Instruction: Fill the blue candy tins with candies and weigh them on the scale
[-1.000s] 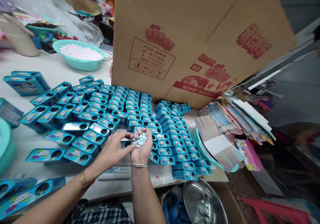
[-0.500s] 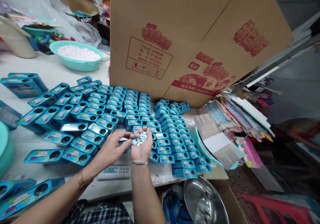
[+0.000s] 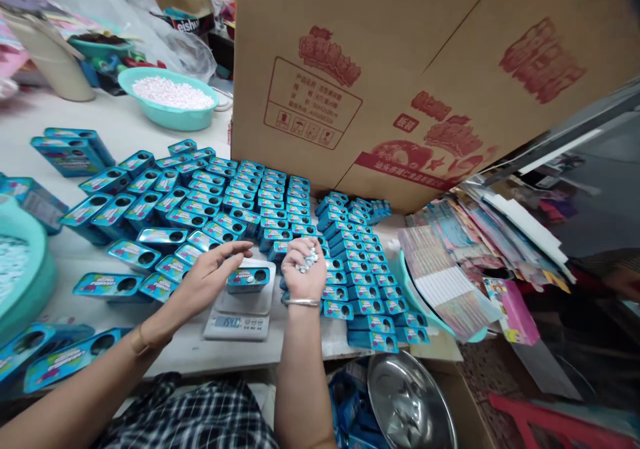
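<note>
My right hand (image 3: 303,269) is cupped round a heap of small pale-blue candies (image 3: 309,259), its fingers curled in over them. To its left, a blue tin (image 3: 249,277) with a round hole in its top stands on a small digital scale (image 3: 235,327). One pale candy shows at the tin's hole. Above and left of that tin, my left hand (image 3: 213,275) hovers with fingers stretched out and nothing seen in them. Rows of similar blue tins (image 3: 273,223) stand behind both hands.
A turquoise bowl (image 3: 187,119) of pinkish-white pellets stands at the back left; another turquoise bowl (image 3: 37,289) is at the left edge. A large cardboard box (image 3: 380,55) rises behind the tins. Paper sheets (image 3: 440,275) lie to the right. Below the table edge is a steel bowl (image 3: 410,395).
My hands have moved apart: the left went left, away from the candies, while the right moved right and curled further shut. The tin on the scale has come into view, and the display reading changed.
</note>
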Tool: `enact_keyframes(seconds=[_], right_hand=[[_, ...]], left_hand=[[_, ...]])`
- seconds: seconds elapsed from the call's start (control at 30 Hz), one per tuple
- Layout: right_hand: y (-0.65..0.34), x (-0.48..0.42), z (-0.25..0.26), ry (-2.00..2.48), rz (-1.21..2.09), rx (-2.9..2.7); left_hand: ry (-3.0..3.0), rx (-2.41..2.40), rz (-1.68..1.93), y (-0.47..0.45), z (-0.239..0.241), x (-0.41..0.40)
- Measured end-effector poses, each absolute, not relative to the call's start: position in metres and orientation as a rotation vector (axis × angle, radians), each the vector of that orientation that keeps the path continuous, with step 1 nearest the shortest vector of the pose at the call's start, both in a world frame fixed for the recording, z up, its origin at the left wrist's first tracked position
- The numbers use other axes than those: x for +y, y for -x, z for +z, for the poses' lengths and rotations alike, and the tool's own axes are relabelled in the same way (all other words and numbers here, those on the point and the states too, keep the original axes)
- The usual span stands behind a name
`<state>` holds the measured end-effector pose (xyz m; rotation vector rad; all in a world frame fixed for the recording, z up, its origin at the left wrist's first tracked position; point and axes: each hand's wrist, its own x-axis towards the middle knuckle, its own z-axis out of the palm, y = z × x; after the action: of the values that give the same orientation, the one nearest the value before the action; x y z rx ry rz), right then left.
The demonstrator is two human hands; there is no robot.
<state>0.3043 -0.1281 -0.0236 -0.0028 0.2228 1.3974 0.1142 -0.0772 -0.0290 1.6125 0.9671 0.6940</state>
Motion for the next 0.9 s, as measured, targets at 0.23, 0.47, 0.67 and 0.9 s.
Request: enact_keyframes(seconds=[0.23, 0.47, 0.67, 0.9], right_hand=[[-0.325, -0.157, -0.023, -0.005, 1.302, 0.147], [-0.326, -0.172, -0.038, 0.041, 1.248, 0.227], [-0.314, -0.169, -0.039, 0.108, 1.292, 0.296], [-0.288, -0.158, -0.025, 0.300, 1.235, 0.385]], left_hand=[[-2.183, 0.976, 0.766, -0.093, -0.030, -0.080], [-2.716, 0.907, 0.579, -0.113, -0.027, -0.086], [-2.883, 0.962, 0.404, -0.129, -0.025, -0.090], [-2.724, 0.964, 0.650, -0.131, -0.003, -0.094]])
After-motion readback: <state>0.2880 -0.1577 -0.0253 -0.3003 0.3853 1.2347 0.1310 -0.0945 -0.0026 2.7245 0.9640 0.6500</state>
